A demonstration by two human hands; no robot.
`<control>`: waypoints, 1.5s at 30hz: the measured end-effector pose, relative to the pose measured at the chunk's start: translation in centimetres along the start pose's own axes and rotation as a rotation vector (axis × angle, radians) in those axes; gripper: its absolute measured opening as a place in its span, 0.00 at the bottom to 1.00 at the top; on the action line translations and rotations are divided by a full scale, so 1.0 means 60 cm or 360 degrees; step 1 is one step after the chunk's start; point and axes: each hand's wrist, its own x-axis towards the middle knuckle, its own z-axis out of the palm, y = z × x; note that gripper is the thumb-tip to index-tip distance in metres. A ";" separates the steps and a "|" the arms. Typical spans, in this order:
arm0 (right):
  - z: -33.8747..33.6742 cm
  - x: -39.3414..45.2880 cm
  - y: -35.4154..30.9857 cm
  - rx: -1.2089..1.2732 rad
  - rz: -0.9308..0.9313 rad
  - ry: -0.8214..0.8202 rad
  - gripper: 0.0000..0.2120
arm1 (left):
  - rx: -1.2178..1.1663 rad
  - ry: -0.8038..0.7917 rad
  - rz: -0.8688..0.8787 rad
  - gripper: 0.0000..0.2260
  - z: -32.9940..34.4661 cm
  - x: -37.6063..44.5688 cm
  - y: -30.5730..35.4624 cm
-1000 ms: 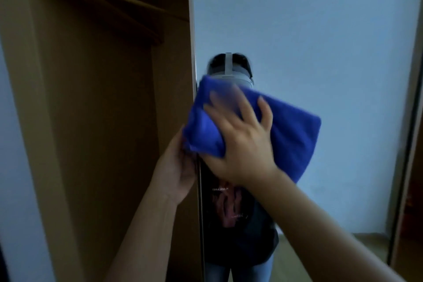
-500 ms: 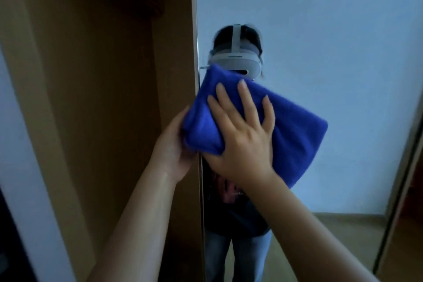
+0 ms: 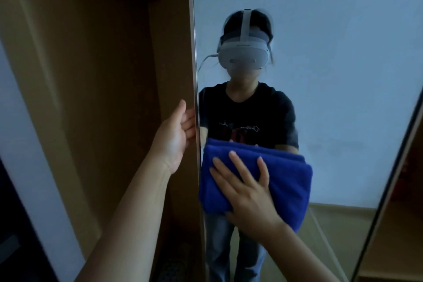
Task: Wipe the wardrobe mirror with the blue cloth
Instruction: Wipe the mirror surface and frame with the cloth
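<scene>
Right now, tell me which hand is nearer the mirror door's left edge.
Left. The left hand grips the mirror door's left edge; the right hand presses the blue cloth flat on the glass, further right.

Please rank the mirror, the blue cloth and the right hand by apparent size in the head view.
1. Mirror, by far the largest.
2. Cloth.
3. Right hand, though it lies nearer the camera.
</scene>
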 end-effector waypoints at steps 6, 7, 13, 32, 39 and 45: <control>-0.056 0.133 0.050 0.0109 -0.0031 0.0243 0.35 | 0.0041 -0.0093 -0.0051 0.25 -0.018 -0.015 -0.019; -0.067 0.157 0.057 0.0127 -0.0013 0.0290 0.34 | 0.0025 -0.0107 -0.0041 0.23 -0.019 -0.017 -0.021; -0.083 0.219 0.059 0.0146 0.0130 0.0431 0.29 | -0.0011 -0.0136 -0.0153 0.31 -0.030 -0.012 -0.036; 0.066 -0.055 -0.041 -0.0019 -0.0292 -0.0200 0.38 | 0.0005 0.0007 -0.0163 0.21 -0.022 -0.022 -0.068; 0.001 0.068 0.012 0.0074 -0.0133 0.0219 0.33 | 0.0014 0.0099 -0.0108 0.18 -0.018 -0.030 -0.079; -0.094 0.214 0.102 0.0031 0.0211 0.0486 0.28 | -0.0054 0.0376 -0.0086 0.13 0.022 -0.026 -0.078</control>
